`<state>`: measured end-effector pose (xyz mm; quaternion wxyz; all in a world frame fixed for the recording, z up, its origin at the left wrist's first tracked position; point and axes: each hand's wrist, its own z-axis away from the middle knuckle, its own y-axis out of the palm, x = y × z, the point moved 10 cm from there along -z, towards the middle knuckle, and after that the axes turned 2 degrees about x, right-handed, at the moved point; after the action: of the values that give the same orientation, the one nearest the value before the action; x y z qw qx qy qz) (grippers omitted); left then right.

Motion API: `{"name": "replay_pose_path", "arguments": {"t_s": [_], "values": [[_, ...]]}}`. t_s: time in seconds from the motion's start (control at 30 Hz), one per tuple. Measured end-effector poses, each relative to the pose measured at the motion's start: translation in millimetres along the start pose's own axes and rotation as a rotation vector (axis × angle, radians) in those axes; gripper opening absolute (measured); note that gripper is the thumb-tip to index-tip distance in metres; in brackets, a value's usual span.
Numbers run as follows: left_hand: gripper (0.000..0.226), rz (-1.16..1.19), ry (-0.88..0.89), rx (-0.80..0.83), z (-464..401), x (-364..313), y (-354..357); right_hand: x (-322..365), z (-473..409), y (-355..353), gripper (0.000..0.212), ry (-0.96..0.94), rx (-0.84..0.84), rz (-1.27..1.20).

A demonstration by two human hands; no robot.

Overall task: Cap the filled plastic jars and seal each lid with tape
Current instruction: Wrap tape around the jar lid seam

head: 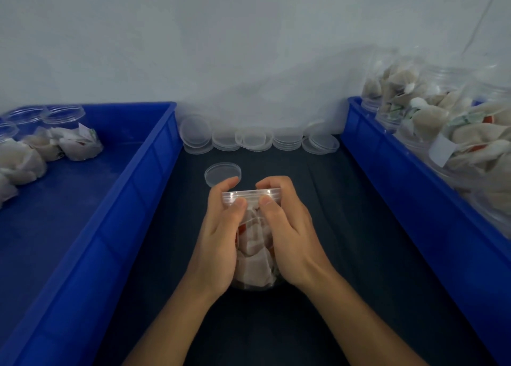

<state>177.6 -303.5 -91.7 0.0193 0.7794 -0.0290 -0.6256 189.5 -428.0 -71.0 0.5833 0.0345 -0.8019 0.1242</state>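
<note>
Both hands, left (221, 227) and right (287, 227), grip the capped jar (253, 249)

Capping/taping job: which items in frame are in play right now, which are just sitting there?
In play:
- left hand and right hand, both gripping the filled jar
- lid on that jar
- no tape visible

Sitting there:
- loose lid
- lid stacks by the wall
- left blue bin
- right blue bin
</note>
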Motion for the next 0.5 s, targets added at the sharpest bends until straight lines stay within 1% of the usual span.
{"name": "replay_pose_path", "arguments": {"t_s": [0.07,0.13,0.23,0.3,0.37,0.43,0.5], "values": [[0.045,-0.003,0.020,-0.014,1,-1,0,1,0,0,0.018,-0.008,-0.008,0.017],[0.040,0.002,0.039,-0.022,1,-2,-1,1,1,-1,0.019,-0.002,-0.019,0.039],[0.043,0.007,0.055,-0.038,1,-3,-2,-2,3,-1,0.019,0.033,-0.023,0.048],[0.050,0.000,0.050,-0.049,1,-3,-4,-3,5,-1,0.022,0.065,-0.027,0.052],[0.052,-0.019,0.053,-0.056,1,-3,-6,-2,8,-3,0.026,0.083,-0.037,0.069],[0.044,-0.056,0.046,-0.064,-4,-2,-5,4,10,-8,0.030,0.092,-0.046,0.109],[0.028,-0.113,0.046,-0.092,-8,-5,-3,12,10,-14,0.035,0.102,-0.055,0.160]]}}
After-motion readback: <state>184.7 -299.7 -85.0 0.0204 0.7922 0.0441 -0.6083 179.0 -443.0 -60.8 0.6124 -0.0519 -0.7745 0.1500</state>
